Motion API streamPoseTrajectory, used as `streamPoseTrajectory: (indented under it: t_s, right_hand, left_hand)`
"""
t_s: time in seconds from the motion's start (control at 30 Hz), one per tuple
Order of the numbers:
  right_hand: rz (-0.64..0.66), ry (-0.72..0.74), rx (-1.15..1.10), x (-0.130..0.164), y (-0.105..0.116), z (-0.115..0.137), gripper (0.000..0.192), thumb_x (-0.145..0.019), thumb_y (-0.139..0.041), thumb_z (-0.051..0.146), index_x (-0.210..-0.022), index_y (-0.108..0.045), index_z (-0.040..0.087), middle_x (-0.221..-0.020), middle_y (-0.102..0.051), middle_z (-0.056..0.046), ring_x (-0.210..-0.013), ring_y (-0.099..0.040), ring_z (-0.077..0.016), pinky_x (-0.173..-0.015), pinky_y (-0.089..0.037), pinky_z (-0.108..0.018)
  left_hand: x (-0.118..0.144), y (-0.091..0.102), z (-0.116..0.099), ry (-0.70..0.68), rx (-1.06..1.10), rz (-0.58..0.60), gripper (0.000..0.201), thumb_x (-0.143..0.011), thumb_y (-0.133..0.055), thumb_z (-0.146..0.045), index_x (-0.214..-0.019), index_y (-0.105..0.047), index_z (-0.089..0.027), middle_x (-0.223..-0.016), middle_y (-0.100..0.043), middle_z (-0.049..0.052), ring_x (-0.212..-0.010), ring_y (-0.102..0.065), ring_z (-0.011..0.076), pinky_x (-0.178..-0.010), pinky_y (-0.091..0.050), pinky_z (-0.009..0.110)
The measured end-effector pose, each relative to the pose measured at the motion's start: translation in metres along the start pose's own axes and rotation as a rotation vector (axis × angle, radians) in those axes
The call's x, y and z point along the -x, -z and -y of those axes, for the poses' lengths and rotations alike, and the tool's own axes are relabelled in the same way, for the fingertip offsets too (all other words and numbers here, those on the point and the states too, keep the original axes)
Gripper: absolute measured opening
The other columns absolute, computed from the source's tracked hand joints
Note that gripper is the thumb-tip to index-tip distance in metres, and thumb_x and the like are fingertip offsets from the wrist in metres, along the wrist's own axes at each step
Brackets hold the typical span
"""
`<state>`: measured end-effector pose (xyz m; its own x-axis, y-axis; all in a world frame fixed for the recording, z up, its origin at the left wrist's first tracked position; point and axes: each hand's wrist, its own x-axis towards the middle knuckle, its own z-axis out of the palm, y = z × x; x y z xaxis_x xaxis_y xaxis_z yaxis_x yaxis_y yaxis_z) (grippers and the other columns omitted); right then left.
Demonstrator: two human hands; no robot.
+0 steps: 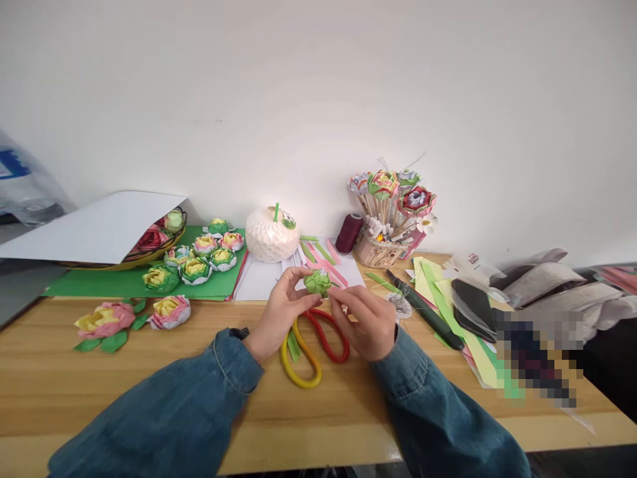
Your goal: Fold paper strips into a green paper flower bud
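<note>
Both hands pinch a small green paper flower (317, 281) between their fingertips, holding it just above the wooden table (149, 372). Left hand (281, 311) grips its left side, right hand (365, 320) its right. Directly beneath lie scissors (313, 348) with one yellow and one red handle. Far left, more paper flowers (199, 255) sit on a green sheet (99, 282). Farther back stand a white foam-netted ball (272, 234), a dark red thread spool (349, 233) and a basket (377, 251) of flowers on sticks.
</note>
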<state>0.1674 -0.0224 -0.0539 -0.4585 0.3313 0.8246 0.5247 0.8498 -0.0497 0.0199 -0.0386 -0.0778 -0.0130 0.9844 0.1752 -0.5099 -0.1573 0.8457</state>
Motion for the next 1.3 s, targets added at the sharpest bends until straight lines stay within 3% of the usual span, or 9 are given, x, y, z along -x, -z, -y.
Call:
streamPoseTrajectory:
  t_s: [0.13,0.33,0.47,0.63,0.8,1.03,1.17,1.3]
  right_hand:
    - [-0.042,-0.166,-0.139,-0.004,0.005,-0.001,0.021,-0.079,-0.052,0.012,-0.096,-0.061,0.018,-0.073,-0.060,-0.004,-0.053,-0.053,-0.0091,-0.047,-0.045,-0.022]
    - [0.021,0.081,-0.047,0.001,0.002,-0.003,0.025,-0.075,-0.055,0.013,-0.099,-0.062,0.018,-0.071,-0.061,-0.005,-0.059,-0.057,-0.0131,-0.049,-0.046,-0.024]
    - [-0.023,0.028,-0.043,0.002,0.002,-0.004,0.028,-0.076,-0.054,0.014,-0.102,-0.061,0.018,-0.072,-0.062,-0.005,-0.060,-0.058,-0.0132,-0.050,-0.047,-0.024]
    - [-0.033,0.104,-0.057,0.000,0.008,-0.002,0.023,-0.074,-0.056,0.012,-0.095,-0.063,0.020,-0.064,-0.062,-0.002,-0.052,-0.056,-0.0120,-0.044,-0.042,-0.024]
    - [-0.066,-0.103,-0.173,-0.002,0.016,0.002,0.025,-0.075,-0.053,0.009,-0.097,-0.060,0.017,-0.071,-0.061,-0.006,-0.059,-0.058,-0.0136,-0.048,-0.046,-0.024]
    - [0.025,-0.274,-0.419,-0.011,0.015,0.011,0.017,-0.077,-0.051,0.012,-0.090,-0.059,0.018,-0.073,-0.060,-0.004,-0.059,-0.055,-0.0114,-0.051,-0.047,-0.022]
    - [0.014,-0.318,-0.459,-0.010,0.010,0.012,0.015,-0.078,-0.050,0.013,-0.089,-0.058,0.018,-0.072,-0.059,-0.004,-0.059,-0.053,-0.0115,-0.050,-0.046,-0.023]
    - [0.014,-0.360,-0.469,-0.008,0.006,0.012,0.011,-0.078,-0.052,0.014,-0.087,-0.057,0.018,-0.071,-0.058,-0.003,-0.058,-0.052,-0.0108,-0.051,-0.046,-0.023]
  left_hand:
    - [0.001,0.000,0.000,-0.024,0.005,0.028,0.035,-0.063,-0.066,-0.008,-0.091,-0.048,-0.020,-0.097,-0.051,-0.001,-0.080,-0.057,0.0090,-0.073,-0.048,0.023]
    - [0.003,-0.001,-0.004,-0.001,0.034,0.086,0.034,-0.065,-0.066,-0.009,-0.090,-0.047,-0.021,-0.095,-0.053,-0.002,-0.073,-0.056,0.0071,-0.065,-0.047,0.019]
    - [0.005,-0.002,-0.005,0.012,0.029,0.076,0.034,-0.063,-0.068,-0.010,-0.087,-0.047,-0.021,-0.101,-0.054,0.000,-0.080,-0.056,0.0102,-0.070,-0.046,0.022]
    - [0.006,-0.003,-0.008,0.031,0.028,0.068,0.033,-0.064,-0.067,-0.009,-0.088,-0.047,-0.022,-0.105,-0.054,0.000,-0.089,-0.056,0.0129,-0.074,-0.046,0.023]
    - [0.003,-0.002,-0.009,0.019,0.012,0.047,0.040,-0.065,-0.066,-0.008,-0.095,-0.046,-0.023,-0.111,-0.052,0.001,-0.089,-0.057,0.0131,-0.074,-0.046,0.024]
    - [0.003,-0.004,-0.009,-0.103,-0.144,0.023,0.040,-0.063,-0.068,-0.010,-0.093,-0.044,-0.023,-0.116,-0.053,0.005,-0.093,-0.058,0.0166,-0.072,-0.048,0.026]
    - [0.008,-0.008,-0.011,-0.132,-0.277,-0.012,0.045,-0.067,-0.065,-0.012,-0.101,-0.038,-0.026,-0.118,-0.052,0.006,-0.094,-0.058,0.0169,-0.069,-0.049,0.026]
    - [0.012,-0.005,-0.009,-0.269,-0.469,-0.039,0.035,-0.071,-0.060,-0.011,-0.099,-0.044,-0.025,-0.117,-0.052,0.006,-0.105,-0.052,0.0175,-0.075,-0.048,0.026]
